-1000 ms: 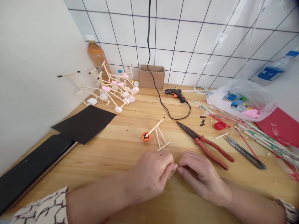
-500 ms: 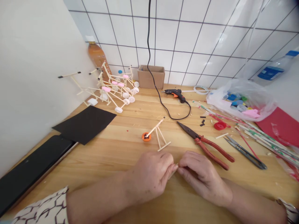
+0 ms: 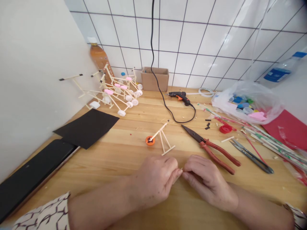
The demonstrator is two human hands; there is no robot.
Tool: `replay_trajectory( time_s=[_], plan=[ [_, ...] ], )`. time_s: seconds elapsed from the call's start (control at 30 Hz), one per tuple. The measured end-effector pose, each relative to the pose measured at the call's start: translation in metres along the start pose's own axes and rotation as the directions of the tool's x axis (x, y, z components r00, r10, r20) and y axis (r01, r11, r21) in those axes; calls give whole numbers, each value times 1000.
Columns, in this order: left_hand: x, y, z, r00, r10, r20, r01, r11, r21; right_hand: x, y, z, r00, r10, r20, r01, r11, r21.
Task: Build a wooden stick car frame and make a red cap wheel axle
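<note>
My left hand [image 3: 157, 177] is closed, pinching a short pale wooden stick [image 3: 177, 178] between thumb and fingers. Close beside it, my right hand [image 3: 207, 182] is also closed, its thumb and fingertips meeting at the stick's upper end; whatever lies between those fingertips is too small to make out. Just beyond my hands, a small stick frame [image 3: 163, 137] stands on the table with one end on an orange bottle cap [image 3: 150, 140]. Pliers with red handles [image 3: 211, 148] lie to the right of the frame.
Several stick models with white cap wheels [image 3: 120, 92] stand at the back left, near black paper [image 3: 88, 127]. A glue gun [image 3: 179, 96] lies near a cardboard box [image 3: 155, 79], its black cord looping over the table. Thread snips [image 3: 251, 156] and wrapped sticks [image 3: 275, 140] lie right.
</note>
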State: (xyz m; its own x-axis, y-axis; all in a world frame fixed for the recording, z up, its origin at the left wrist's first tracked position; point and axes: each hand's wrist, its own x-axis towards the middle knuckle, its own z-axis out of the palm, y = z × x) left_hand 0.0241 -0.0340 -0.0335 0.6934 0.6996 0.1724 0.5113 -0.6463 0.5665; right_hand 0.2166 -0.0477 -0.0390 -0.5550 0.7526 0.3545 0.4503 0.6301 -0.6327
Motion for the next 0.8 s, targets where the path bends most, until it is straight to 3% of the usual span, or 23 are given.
replay_trajectory(
  time_s=[0.43,0.57,0.67,0.8],
  plan=[
    [0,-2,0,1000,22,-4,-21,1000,3,-1,5,3,1000,17,19,-17,1000,4],
    [3,-8,-8,978,60,-200,-60,998,2,-2,4,1,999,25,36,-24,1000,-17],
    [8,-21,-17,918,28,-395,-26,1000,10,-1,7,-3,997,36,67,-30,995,-92],
    [15,-39,-24,842,9,-540,20,999,49,2,15,-13,994,51,102,-24,969,-246]
  ],
)
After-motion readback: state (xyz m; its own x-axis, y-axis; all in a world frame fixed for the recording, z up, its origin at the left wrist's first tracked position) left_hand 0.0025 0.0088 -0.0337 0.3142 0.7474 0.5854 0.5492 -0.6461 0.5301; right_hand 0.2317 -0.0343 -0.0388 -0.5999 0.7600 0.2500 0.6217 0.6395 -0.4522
